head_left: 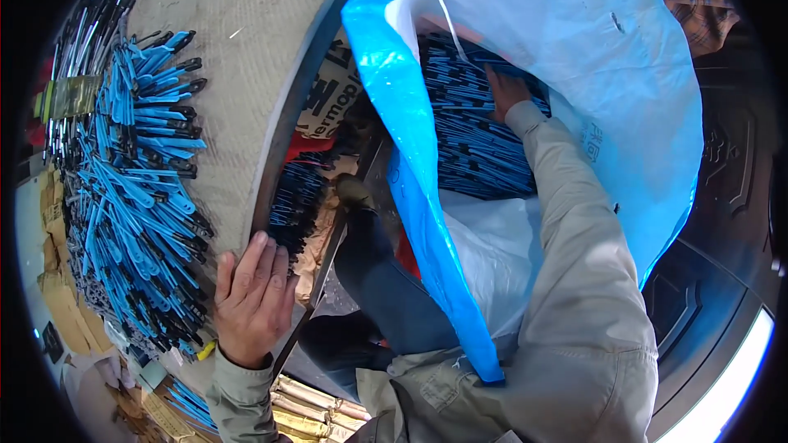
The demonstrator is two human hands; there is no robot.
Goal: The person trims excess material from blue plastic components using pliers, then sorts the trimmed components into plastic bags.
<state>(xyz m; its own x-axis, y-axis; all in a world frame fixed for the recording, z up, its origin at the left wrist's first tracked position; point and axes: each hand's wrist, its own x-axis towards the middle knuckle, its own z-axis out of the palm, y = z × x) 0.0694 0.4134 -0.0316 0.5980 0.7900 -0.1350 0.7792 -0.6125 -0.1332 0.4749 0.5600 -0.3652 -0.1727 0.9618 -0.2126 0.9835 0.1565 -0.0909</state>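
Note:
My left hand (pixel 256 299) lies on the edge of the pale tabletop (pixel 246 41), its fingers stretched out and nothing in them. My right arm reaches into a large blue and white bag (pixel 414 115). Down inside it, my right hand (pixel 510 92) rests against a dense mass of thin blue sticks with black parts (pixel 480 143). Its visible fingers look extended, with some of the fingertips hidden. A big heap of similar blue handles with black ends (pixel 148 197) covers the left part of the table, close to my left hand.
A taped bundle of dark sticks (pixel 74 98) lies at the far left. Between table and bag, more dark pieces (pixel 295 197) sit below beside a printed sack (pixel 332 102). Dark panelled doors (pixel 726 156) stand at the right. My bent leg (pixel 377 279) is beside the bag.

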